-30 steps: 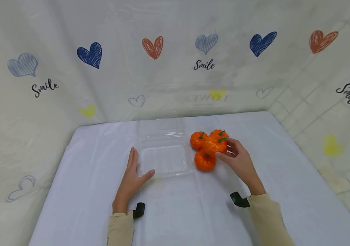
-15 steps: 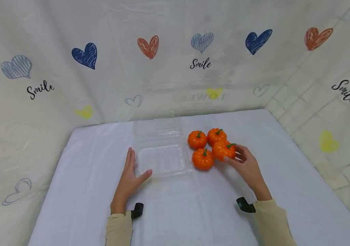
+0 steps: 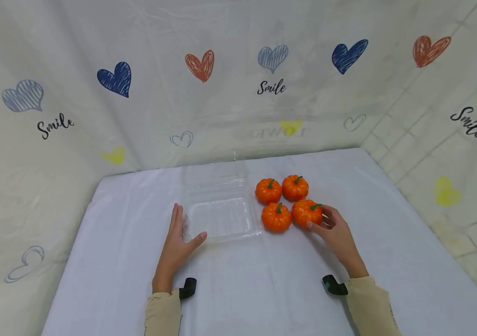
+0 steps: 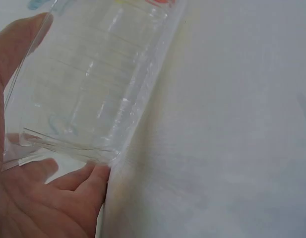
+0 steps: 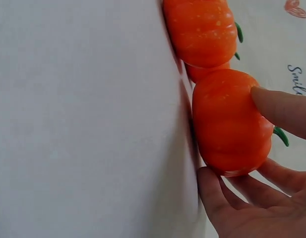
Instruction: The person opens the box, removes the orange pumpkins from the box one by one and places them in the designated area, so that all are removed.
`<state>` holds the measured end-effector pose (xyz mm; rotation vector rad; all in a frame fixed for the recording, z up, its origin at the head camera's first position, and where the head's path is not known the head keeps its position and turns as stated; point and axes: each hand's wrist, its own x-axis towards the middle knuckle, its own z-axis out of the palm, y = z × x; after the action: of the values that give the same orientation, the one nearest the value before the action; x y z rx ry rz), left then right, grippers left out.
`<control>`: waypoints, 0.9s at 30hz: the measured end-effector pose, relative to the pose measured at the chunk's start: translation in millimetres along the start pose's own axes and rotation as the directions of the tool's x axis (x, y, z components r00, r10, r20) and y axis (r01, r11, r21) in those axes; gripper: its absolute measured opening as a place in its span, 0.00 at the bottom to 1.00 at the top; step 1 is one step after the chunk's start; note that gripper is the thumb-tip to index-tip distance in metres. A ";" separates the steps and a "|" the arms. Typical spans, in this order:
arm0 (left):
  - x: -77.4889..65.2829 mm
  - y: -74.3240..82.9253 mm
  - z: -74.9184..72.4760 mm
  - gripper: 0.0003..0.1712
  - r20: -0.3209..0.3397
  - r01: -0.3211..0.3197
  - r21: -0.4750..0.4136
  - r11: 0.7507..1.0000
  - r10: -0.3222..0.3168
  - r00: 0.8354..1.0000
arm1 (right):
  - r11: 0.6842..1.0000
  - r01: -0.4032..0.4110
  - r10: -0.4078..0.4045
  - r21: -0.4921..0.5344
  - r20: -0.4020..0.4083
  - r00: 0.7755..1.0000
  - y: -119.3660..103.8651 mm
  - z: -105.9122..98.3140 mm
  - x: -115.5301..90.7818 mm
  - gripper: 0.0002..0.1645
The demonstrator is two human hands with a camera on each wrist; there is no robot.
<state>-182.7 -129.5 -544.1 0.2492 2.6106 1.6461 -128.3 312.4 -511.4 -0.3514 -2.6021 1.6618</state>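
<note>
My right hand grips a small orange pumpkin with a green stem, thumb on its near side and fingers around its right. In the right wrist view this pumpkin sits at the table surface. Three similar pumpkins stand close by: a front-left pumpkin, a back-left pumpkin and a back-right pumpkin. My left hand rests against the left side of a clear plastic clamshell box, fingers straight, thumb at its front edge. The left wrist view shows the thumb touching the box.
The box's lid lies folded back behind its base. A white cloth covers the table. Behind it hangs a pale curtain printed with hearts and "Smile".
The right hand has brought its pumpkin from above the group, rightward and down, to the table beside the front-left pumpkin. The left hand stays at the box; the head view shifts slightly.
</note>
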 end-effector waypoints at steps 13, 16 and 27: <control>-5.5 -13.4 13.5 0.60 -0.168 -0.005 -0.217 0.976 -0.032 0.985 | 0.995 0.098 -0.098 0.005 0.040 0.994 26.0 10.6 19.3 0.54; -0.1 -15.5 23.4 0.56 -0.196 -0.055 -0.294 0.954 -0.004 0.981 | 0.996 0.080 -0.082 0.028 0.073 0.994 33.2 -1.2 26.3 0.57; 8.3 -17.1 40.5 0.44 -0.202 -0.069 -0.404 0.912 -0.016 0.979 | 0.992 -0.054 0.059 0.118 -0.041 0.997 53.0 -17.2 7.5 0.52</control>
<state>-187.7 -99.2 -576.7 0.1020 2.3086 2.2827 -124.0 350.7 -552.4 -0.4553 -2.4724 1.7923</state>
